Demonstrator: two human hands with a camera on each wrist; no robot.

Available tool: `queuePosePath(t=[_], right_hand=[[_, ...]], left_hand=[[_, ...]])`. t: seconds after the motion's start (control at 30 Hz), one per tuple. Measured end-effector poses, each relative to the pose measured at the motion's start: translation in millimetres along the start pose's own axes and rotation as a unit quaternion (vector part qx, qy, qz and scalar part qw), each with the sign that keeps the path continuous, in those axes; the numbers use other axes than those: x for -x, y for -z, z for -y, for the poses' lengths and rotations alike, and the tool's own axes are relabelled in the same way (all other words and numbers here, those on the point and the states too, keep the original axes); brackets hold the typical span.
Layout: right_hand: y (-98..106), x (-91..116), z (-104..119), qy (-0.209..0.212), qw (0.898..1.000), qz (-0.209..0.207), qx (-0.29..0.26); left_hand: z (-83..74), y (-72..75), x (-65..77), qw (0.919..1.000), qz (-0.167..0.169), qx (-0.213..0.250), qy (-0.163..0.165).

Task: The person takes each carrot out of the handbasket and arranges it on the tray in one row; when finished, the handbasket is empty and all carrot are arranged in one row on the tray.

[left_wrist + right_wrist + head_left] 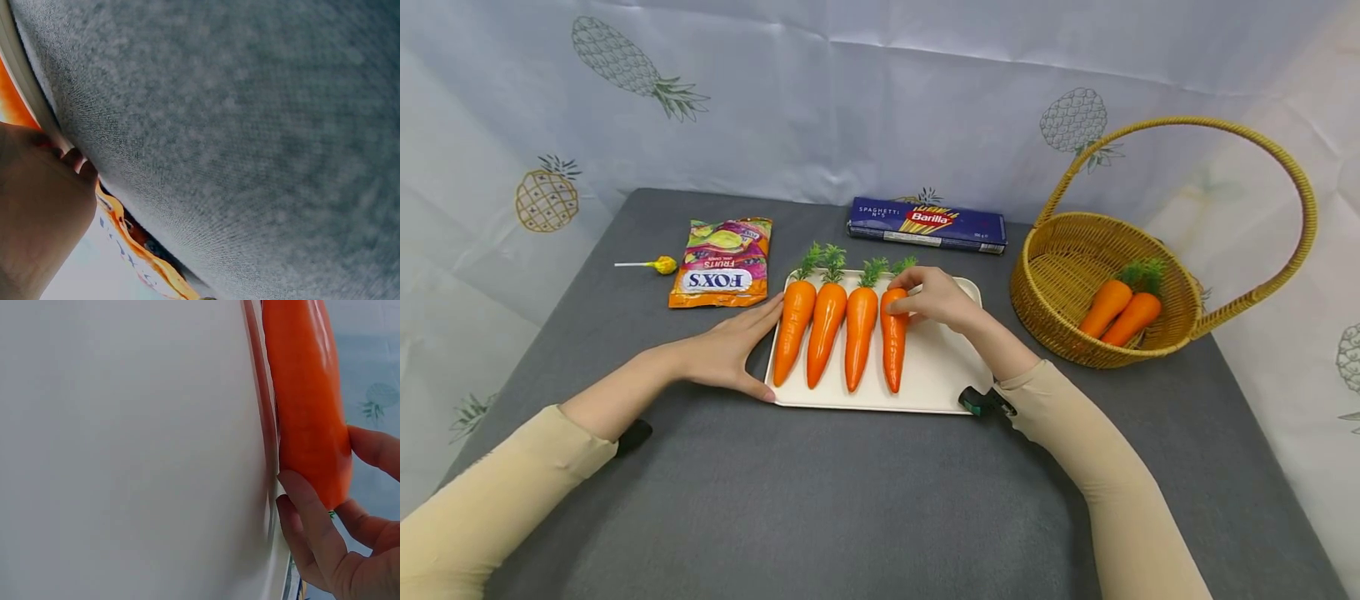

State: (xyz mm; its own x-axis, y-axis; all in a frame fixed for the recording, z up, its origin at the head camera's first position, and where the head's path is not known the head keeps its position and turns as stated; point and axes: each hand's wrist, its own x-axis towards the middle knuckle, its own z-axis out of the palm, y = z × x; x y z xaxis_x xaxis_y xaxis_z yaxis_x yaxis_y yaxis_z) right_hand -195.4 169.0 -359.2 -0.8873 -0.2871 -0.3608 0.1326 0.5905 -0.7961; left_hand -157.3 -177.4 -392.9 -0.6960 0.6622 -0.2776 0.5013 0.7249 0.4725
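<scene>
Several orange toy carrots with green leafy tops lie side by side on a cream rectangular tray (940, 375) in the head view. My right hand (940, 298) pinches the rightmost carrot (893, 350) near its leafy end; the right wrist view shows thumb and fingers on both sides of that carrot (306, 394). At the tray's left edge, my left hand (722, 350) rests with fingers extended and thumb spread, next to the leftmost carrot (793, 333). In the left wrist view, the left hand's fingers (75, 159) lie along the tray's rim (28, 81).
A wicker basket (1033, 321) with a tall handle stands at right, holding two carrots (1120, 312). Behind the tray lies a blue spaghetti box (925, 223). A Fox's candy bag (722, 262) and a yellow lollipop (662, 265) lie at left on the grey table (820, 500).
</scene>
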Motion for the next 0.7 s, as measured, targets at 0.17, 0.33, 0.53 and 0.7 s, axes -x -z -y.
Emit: queuePosePath(t=[0.17, 0.33, 0.53, 0.7], right_hand=[[-0.2, -0.5, -0.8, 0.001, 1.000, -0.003, -0.002], [0.2, -2.1, -1.9, -0.005, 1.000, -0.009, -0.007], [-1.1, -3.0, -0.2, -0.006, 1.000, -0.009, -0.011], [-0.8, -2.7, 1.0, -0.007, 1.000, -0.009, -0.009]], left_hand=[[0.2, 0.0, 0.5, 1.0000, 0.001, 0.000, 0.001], [-0.8, 0.4, 0.2, 1.0000, 0.004, 0.001, 0.002], [-1.6, 1.0, 1.3, 1.0000, 0.004, 0.005, 0.005], [-2.4, 1.7, 0.9, 1.0000, 0.003, 0.007, 0.002]])
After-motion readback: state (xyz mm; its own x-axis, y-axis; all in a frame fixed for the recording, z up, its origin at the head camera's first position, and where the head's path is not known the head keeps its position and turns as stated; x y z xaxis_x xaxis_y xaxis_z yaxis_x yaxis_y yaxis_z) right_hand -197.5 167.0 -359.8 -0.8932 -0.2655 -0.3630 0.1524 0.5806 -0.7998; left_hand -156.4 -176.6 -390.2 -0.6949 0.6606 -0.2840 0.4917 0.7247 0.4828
